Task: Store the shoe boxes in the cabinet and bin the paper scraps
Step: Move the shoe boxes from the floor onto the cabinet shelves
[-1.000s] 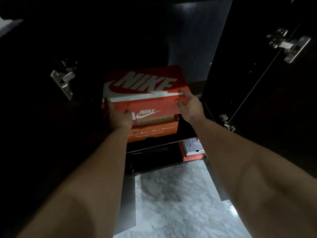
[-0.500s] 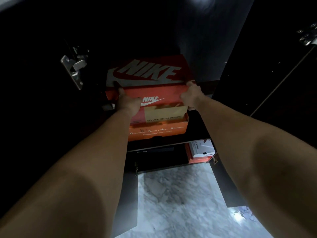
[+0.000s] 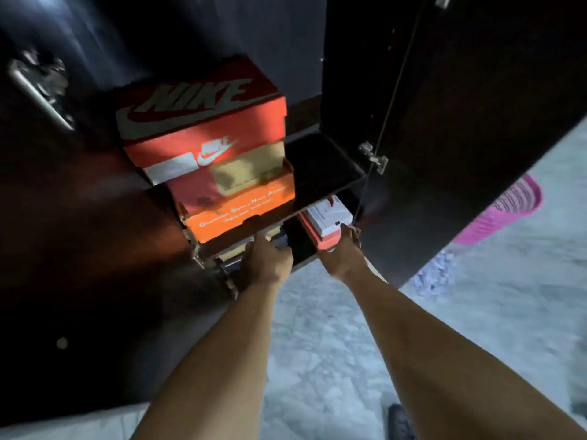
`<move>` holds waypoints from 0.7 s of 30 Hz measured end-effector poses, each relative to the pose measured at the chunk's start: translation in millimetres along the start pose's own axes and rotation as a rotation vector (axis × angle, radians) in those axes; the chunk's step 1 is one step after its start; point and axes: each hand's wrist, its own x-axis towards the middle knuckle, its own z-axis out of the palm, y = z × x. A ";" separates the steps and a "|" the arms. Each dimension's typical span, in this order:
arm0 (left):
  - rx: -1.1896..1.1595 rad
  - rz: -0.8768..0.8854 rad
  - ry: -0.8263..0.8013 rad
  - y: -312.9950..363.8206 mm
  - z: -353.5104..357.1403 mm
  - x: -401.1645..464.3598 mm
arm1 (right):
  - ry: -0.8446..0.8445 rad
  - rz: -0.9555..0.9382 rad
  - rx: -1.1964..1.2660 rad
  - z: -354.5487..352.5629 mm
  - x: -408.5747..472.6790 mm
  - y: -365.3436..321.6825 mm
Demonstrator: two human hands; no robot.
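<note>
Open dark cabinet (image 3: 333,166). Stacked red Nike box (image 3: 203,122) and orange box (image 3: 241,208) sit above both hands. Left hand (image 3: 266,265) fingers reach under the shelf, grip unclear; right hand (image 3: 344,258) fingers grip a red-and-white box (image 3: 324,220).

NIKE reads big across the lid of the red shoe box (image 3: 203,100); NIKE again, small, on its front; the orange box (image 3: 241,214) print is too blurred.

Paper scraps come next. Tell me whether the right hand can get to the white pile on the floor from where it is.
Probably not yet. The right hand holds the red box on the lower shelf, and the open cabinet door stands between it and the paper scraps.
</note>
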 end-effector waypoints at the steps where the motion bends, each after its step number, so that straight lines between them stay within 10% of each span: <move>1: 0.055 0.041 -0.058 -7.7 15.1 -12.5 | 0.013 0.051 0.024 2.2 -12.9 23.6; 21: 0.553 0.351 -0.773 -11.5 200.1 -259.9 | 0.299 0.724 0.229 -106.5 -287.4 354.0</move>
